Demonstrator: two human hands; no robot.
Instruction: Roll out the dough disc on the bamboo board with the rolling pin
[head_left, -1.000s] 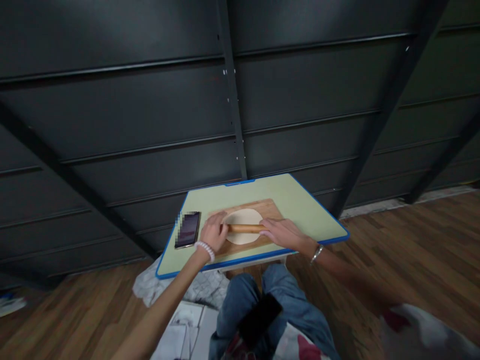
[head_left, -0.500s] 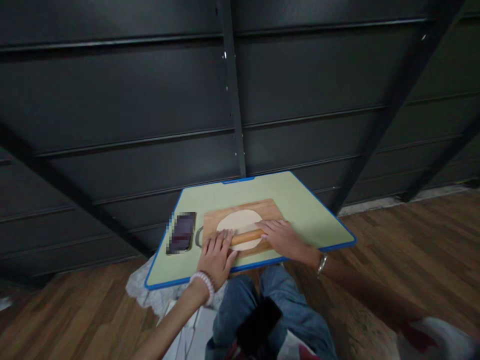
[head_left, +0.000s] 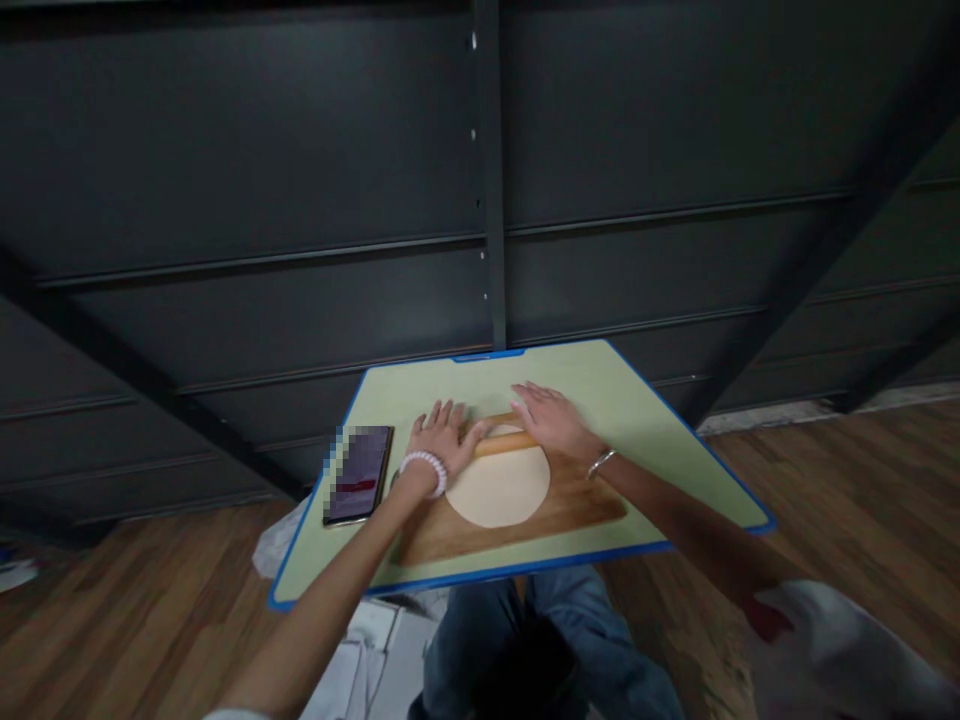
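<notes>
A round flat sheet of pale dough [head_left: 498, 488] lies on a wooden board [head_left: 577, 505] on a small green table with a blue edge [head_left: 660, 420]. A wooden rolling pin [head_left: 504, 441] lies across the dough's far edge. My left hand [head_left: 442, 433] rests flat on the pin's left end, fingers stretched out. My right hand [head_left: 550, 416] lies flat on the right end, fingers spread. A white bead bracelet is on my left wrist and a metal bangle on my right.
A phone [head_left: 359, 473] lies on the table left of the board. A dark metal panelled wall [head_left: 300, 200] rises just behind the table. Wooden floor [head_left: 862, 480] spreads on both sides. My jeans-clad legs [head_left: 510, 650] are under the table's near edge, with white paper or cloth [head_left: 375, 650] beside them.
Both hands have pushed the rolling pin from the dough's near part to its far edge. My fingers have flattened out over the pin. The view has shifted closer to the table.
</notes>
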